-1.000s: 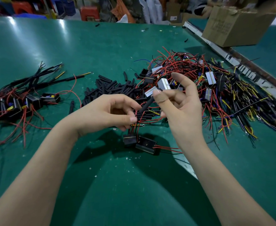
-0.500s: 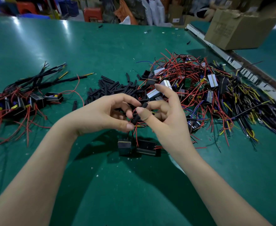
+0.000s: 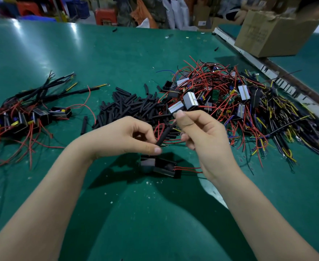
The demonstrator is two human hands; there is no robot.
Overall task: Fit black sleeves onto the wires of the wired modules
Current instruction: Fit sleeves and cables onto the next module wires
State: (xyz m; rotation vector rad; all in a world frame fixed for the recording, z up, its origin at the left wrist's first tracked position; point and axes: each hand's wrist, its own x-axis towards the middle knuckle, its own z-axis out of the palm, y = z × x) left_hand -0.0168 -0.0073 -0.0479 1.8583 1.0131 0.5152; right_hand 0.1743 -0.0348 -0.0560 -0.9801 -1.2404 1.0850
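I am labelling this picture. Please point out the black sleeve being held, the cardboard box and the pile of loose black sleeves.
black sleeve (image 3: 165,133), head view, middle of tube.
cardboard box (image 3: 264,34), head view, front wall.
pile of loose black sleeves (image 3: 134,106), head view, centre of heap.

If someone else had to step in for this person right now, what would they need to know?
Left hand: pinches the wire ends at the lower end of a black sleeve.
Right hand: pinches that sleeve's upper end.
The module being worked on hangs below the hands, over the green table.
Spare sleeves are piled behind the hands.
Done: sleeved modules lie at far left.
Left: seat this sleeve, then work through the large tangle of unsleeved modules on the right.
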